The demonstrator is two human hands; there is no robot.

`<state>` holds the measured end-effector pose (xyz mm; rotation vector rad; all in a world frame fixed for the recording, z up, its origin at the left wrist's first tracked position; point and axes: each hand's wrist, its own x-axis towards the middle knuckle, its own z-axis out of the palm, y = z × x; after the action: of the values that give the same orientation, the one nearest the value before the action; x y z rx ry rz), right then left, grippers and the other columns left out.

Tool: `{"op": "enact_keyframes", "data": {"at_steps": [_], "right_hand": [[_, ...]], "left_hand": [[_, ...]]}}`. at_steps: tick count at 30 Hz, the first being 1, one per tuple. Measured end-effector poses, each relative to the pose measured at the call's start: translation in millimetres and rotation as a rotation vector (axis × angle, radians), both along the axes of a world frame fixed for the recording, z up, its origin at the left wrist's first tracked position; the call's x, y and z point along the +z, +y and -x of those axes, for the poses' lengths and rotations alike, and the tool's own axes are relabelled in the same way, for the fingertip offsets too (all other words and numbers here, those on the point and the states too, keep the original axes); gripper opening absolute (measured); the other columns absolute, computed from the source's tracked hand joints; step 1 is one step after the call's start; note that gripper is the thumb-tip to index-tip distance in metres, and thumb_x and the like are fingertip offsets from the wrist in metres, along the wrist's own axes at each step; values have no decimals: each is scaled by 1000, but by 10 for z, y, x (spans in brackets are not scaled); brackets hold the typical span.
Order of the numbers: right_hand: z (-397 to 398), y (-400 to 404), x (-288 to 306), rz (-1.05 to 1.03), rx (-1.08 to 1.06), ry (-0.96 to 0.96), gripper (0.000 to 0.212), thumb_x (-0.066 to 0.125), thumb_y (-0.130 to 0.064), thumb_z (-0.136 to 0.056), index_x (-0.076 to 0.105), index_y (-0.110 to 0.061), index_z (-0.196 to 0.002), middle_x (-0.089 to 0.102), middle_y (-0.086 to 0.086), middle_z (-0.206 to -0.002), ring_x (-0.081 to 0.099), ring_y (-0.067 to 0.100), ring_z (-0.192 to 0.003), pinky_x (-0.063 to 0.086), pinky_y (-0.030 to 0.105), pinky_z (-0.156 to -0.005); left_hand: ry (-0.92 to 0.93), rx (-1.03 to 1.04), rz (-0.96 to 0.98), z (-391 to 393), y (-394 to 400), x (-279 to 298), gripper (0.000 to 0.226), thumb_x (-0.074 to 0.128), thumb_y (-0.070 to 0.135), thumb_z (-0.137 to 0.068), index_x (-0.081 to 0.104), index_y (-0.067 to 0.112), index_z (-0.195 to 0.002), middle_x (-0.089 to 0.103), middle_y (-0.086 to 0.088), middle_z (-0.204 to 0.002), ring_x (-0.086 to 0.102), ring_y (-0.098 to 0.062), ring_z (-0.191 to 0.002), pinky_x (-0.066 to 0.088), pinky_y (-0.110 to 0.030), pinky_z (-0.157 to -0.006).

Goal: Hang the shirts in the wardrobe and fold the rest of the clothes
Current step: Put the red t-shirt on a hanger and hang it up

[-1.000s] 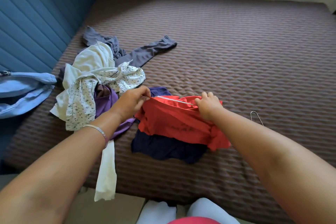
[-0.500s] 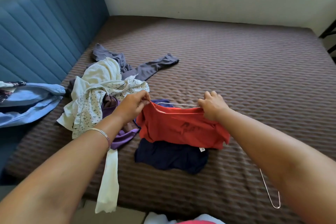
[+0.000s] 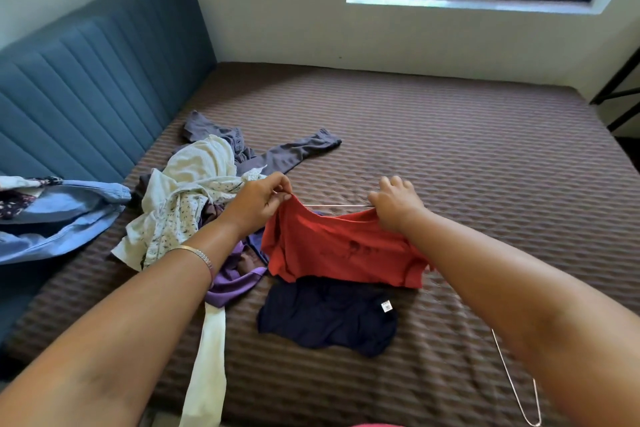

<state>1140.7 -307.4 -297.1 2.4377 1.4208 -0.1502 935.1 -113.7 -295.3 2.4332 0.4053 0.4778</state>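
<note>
We've got the red shirt (image 3: pixel 341 251) held up over the near middle of the bed (image 3: pixel 450 156), its top edge running left to right between our two hands and the body of it hanging down toward us. A thin metal hanger (image 3: pixel 337 206) bar shows at the neckline, lying along that same left-to-right line, just behind the upper hem. Our left hand (image 3: pixel 258 203) pinches the shirt's left corner, thumb and fingertips closed tight on the fabric. Our right hand (image 3: pixel 394 201) is curled over the right end, fingers bunched down on the cloth; it looks as if it has the hanger end in there too, though we can't quite see that under the knuckles. The shirt itself is plain orange-red, rumpled, with a faint dark print across the chest and short sleeves drooping at either side. Its lower hem hangs just over a navy garment (image 3: pixel 325 317) that lies flat on the bed with a small white tag showing. To our left sits a heap of clothes (image 3: pixel 187 204), white floral, cream, purple and grey. A second wire hanger (image 3: pixel 519 395) lies near the bed's front edge, under our right forearm.
</note>
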Motion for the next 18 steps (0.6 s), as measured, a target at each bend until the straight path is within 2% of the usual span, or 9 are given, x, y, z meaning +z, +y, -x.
{"op": "enact_keyframes", "data": {"at_steps": [2,7,10,14,16,18], "right_hand": [[34,73,104,-27,25,1,37,50,-22,-90,53,-21,-127,42,10,-131,39,31,-122,34,41,-102],[7,187,419,-117,76,-39,38,54,-28,-86,56,-25,-123,50,6,-128,42,29,-122,35,39,-99],[-115,111,586,-123,50,-58,36,54,-30,-87,57,-27,-122,51,6,-128,42,29,-122,34,38,-100],[-269,-30,708,-136,-41,-28,32,56,-31,-85,59,-28,-117,52,6,-125,43,30,-121,36,39,-99],[-273,-55,718,-125,-31,-20,32,56,-30,-85,58,-27,-117,52,6,-124,43,30,-121,36,39,-99],[-245,-45,723,-117,-7,-51,33,55,-30,-86,58,-28,-119,52,6,-125,43,29,-120,36,39,-99]], "left_hand": [[3,9,0,-49,5,49,6,63,11,-89,61,14,-94,65,-1,-83,58,-3,-72,46,-25,-69],[-43,44,-57,-116,26,301,10,63,7,-89,60,16,-92,63,0,-76,53,3,-62,39,-18,-61],[-58,62,-97,-58,92,453,9,62,4,-89,59,13,-91,61,2,-72,52,-1,-60,37,-17,-58],[-58,118,-103,28,186,532,9,62,5,-90,59,13,-91,64,-4,-76,54,-5,-59,39,-18,-59],[-55,118,-79,22,168,555,12,62,6,-90,59,17,-91,64,-2,-78,56,-13,-60,41,-20,-60],[-67,93,-75,-22,120,597,19,62,5,-90,57,23,-89,63,2,-77,52,-5,-58,39,-14,-59]]}}
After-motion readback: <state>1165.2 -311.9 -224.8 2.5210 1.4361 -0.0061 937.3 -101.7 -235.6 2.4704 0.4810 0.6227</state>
